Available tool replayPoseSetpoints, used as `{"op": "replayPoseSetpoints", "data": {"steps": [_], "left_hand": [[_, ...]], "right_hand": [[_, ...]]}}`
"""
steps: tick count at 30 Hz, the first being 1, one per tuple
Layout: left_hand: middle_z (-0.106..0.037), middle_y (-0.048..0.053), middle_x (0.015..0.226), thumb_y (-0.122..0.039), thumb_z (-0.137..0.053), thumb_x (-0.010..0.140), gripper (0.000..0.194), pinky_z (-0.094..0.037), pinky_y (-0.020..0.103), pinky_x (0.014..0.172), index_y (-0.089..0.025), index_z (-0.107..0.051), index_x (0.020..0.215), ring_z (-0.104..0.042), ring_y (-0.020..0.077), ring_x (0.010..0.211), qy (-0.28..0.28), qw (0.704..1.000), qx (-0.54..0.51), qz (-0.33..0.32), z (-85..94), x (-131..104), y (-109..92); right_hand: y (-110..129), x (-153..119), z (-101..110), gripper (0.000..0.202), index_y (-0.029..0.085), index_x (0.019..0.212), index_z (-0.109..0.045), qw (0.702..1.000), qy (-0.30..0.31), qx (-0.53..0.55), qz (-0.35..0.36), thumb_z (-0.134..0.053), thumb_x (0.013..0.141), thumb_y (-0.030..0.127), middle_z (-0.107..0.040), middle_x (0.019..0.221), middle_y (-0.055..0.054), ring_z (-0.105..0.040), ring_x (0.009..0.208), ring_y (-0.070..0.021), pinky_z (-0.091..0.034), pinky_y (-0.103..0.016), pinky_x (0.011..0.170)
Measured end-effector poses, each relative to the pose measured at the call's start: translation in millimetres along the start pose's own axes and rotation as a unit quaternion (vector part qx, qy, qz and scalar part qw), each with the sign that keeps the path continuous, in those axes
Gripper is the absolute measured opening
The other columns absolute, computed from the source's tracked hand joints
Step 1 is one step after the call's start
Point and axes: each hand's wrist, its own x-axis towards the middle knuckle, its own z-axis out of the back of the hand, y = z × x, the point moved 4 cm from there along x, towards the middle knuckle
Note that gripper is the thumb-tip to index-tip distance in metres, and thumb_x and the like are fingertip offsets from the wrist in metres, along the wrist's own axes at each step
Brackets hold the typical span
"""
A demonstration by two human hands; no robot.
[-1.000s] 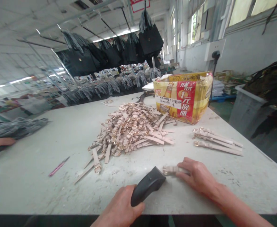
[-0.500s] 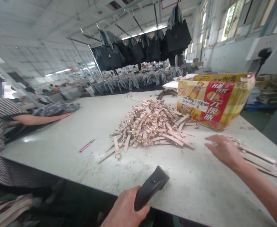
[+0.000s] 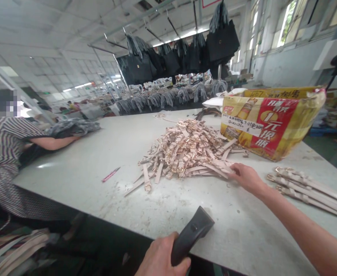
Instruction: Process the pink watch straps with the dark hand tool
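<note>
My left hand (image 3: 165, 255) is wrapped round a black handheld tool (image 3: 191, 234) at the table's front edge, its wide end pointing up and away. A heap of pale pink straps with gold buckles (image 3: 185, 149) lies mid-table. At the heap's right edge, my right hand (image 3: 244, 177) has its fingers pinched on the end of a pale strap (image 3: 221, 168). Several similar straps (image 3: 309, 188) lie side by side at the right, behind my right forearm.
A yellow and red carton (image 3: 272, 126) stands behind the heap on the table (image 3: 122, 142). A pink pen-like item (image 3: 111, 174) lies left. A person in stripes (image 3: 10, 142) reaches toward grey material (image 3: 71, 127). Black bags (image 3: 168, 61) hang beyond.
My right hand has moved left from beside the laid-out straps to the heap and closed on a strap. My left hand still holds the tool. The view has shifted slightly; the other person's arm has drawn back.
</note>
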Motion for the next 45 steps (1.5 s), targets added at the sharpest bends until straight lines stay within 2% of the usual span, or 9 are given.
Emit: {"op": "replayPoseSetpoints", "data": {"steps": [3,8,12,17,24,28,33,40,45], "left_hand": [[-0.068,0.003,0.084,-0.033,-0.057,0.075,0.020,-0.041,0.026,0.069,-0.020,-0.065,0.089,-0.063,0.0213,0.082,-0.001,1.000,-0.007,-0.007,2.2,-0.5,-3.7],[-0.068,0.004,0.085,-0.038,-0.056,0.078,0.023,-0.042,0.026,0.067,-0.019,-0.064,0.089,-0.063,0.0221,0.084,-0.011,1.000,0.005,-0.009,12.1,-1.8,-18.5],[-0.068,0.004,0.084,-0.040,-0.054,0.080,0.024,-0.042,0.026,0.066,-0.020,-0.062,0.089,-0.063,0.0217,0.082,0.016,0.998,0.035,-0.040,16.6,3.7,-38.6],[-0.065,0.006,0.089,-0.042,-0.052,0.080,0.026,-0.043,0.031,0.072,-0.021,-0.062,0.091,-0.061,0.0240,0.087,0.031,0.991,0.114,-0.068,18.8,11.8,-56.4],[-0.064,0.006,0.093,-0.044,-0.053,0.079,0.029,-0.043,0.032,0.073,-0.021,-0.062,0.094,-0.061,0.0243,0.087,0.057,0.989,0.126,-0.048,21.1,16.9,-60.5],[-0.064,0.007,0.094,-0.043,-0.053,0.078,0.029,-0.044,0.031,0.072,-0.021,-0.062,0.094,-0.060,0.0243,0.088,0.058,0.990,0.119,-0.043,18.6,19.2,-58.2],[-0.065,0.006,0.094,-0.042,-0.052,0.078,0.027,-0.043,0.028,0.068,-0.021,-0.061,0.094,-0.060,0.0239,0.089,0.060,0.991,0.104,-0.053,14.6,18.9,-54.3],[-0.065,0.007,0.095,-0.043,-0.052,0.079,0.029,-0.042,0.027,0.067,-0.020,-0.062,0.093,-0.060,0.0233,0.088,0.058,0.993,0.094,-0.051,14.4,16.7,-54.2],[-0.065,0.006,0.096,-0.042,-0.052,0.079,0.029,-0.042,0.026,0.065,-0.020,-0.062,0.094,-0.061,0.0230,0.090,0.060,0.992,0.094,-0.056,13.0,17.7,-52.8]], "right_hand": [[-7.3,-25.4,7.0,0.020,0.018,0.084,-0.065,0.998,0.064,-0.005,-0.005,-0.054,0.089,0.034,-0.062,0.068,0.000,-0.057,0.059,-0.0162,-0.044,-0.028,0.057],[-6.2,-102.0,23.5,0.017,0.024,0.094,-0.067,0.972,0.233,0.029,0.004,-0.053,0.085,0.026,-0.065,0.088,-0.005,-0.061,0.078,-0.0202,-0.047,-0.030,0.069],[1.5,-133.8,28.1,0.019,0.026,0.097,-0.069,0.964,0.265,0.021,0.000,-0.055,0.085,0.024,-0.064,0.091,-0.005,-0.061,0.085,-0.0217,-0.048,-0.031,0.075],[2.8,-133.6,24.2,0.019,0.026,0.099,-0.070,0.967,0.254,0.031,0.005,-0.057,0.085,0.025,-0.063,0.094,-0.006,-0.060,0.089,-0.0231,-0.047,-0.033,0.077],[20.6,-124.7,16.7,0.015,0.026,0.097,-0.069,0.967,0.250,-0.004,0.047,-0.056,0.089,0.024,-0.064,0.091,-0.005,-0.059,0.087,-0.0219,-0.042,-0.033,0.075],[34.8,-115.1,10.2,0.007,0.025,0.090,-0.068,0.961,0.234,-0.108,0.098,-0.066,0.083,0.024,-0.066,0.086,-0.003,-0.059,0.087,-0.0244,-0.036,-0.044,0.086],[46.0,-107.6,9.9,0.013,0.026,0.087,-0.068,0.943,0.227,-0.211,0.120,-0.074,0.076,0.021,-0.068,0.084,-0.004,-0.059,0.090,-0.0290,-0.023,-0.058,0.098],[48.2,-104.8,6.3,0.016,0.022,0.077,-0.069,0.933,0.257,-0.216,0.132,-0.074,0.068,0.009,-0.068,0.076,-0.007,-0.062,0.081,-0.0299,-0.029,-0.056,0.092],[54.3,-103.6,7.8,0.022,0.022,0.073,-0.070,0.933,0.240,-0.235,0.133,-0.063,0.073,0.001,-0.066,0.074,-0.007,-0.062,0.081,-0.0286,-0.027,-0.056,0.095]]}}
